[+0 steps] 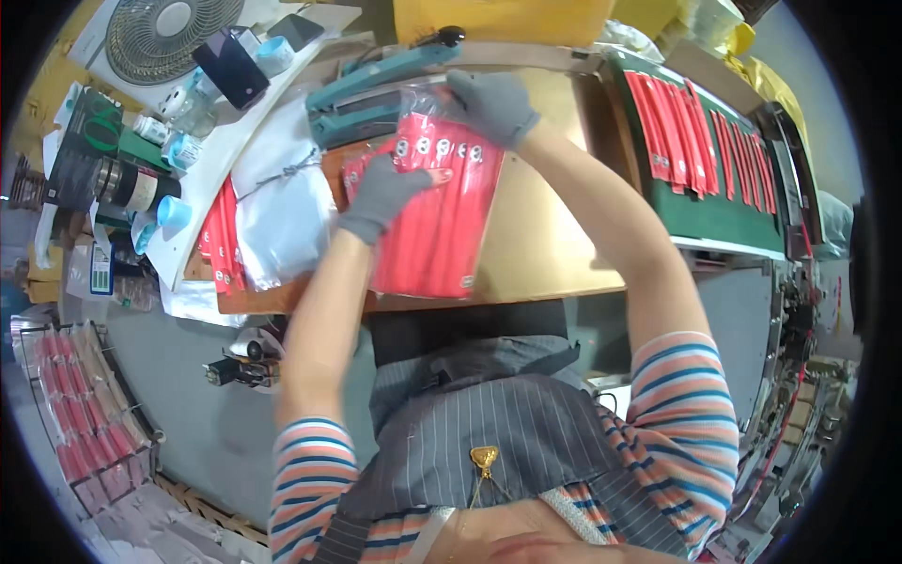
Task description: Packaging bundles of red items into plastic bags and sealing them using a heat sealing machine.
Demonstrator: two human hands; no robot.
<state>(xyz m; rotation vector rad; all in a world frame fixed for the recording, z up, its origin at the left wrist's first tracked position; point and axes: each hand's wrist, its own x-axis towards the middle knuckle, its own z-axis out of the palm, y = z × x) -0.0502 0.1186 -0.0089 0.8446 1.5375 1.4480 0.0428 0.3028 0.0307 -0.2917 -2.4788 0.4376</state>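
Note:
A clear plastic bag of long red packets (437,235) lies on the table in front of me, each packet bearing a round white mark near its top. My left hand (381,197), in a grey glove with a bare fingertip showing, grips the bag's left side. At the bag's clear upper end, my gloved right hand (493,108) is closed on the plastic; its fingertips are partly hidden. Just beyond the bag sits a teal bag sealer (376,89) with a long lever arm and black knob.
Clear empty bags (282,211) are stacked at left, beside more red packets (223,240). A green tray (700,218) at right holds rows of red packets. A brown board (545,226) lies right of the bag. A fan (164,38) and phone (230,68) stand back left.

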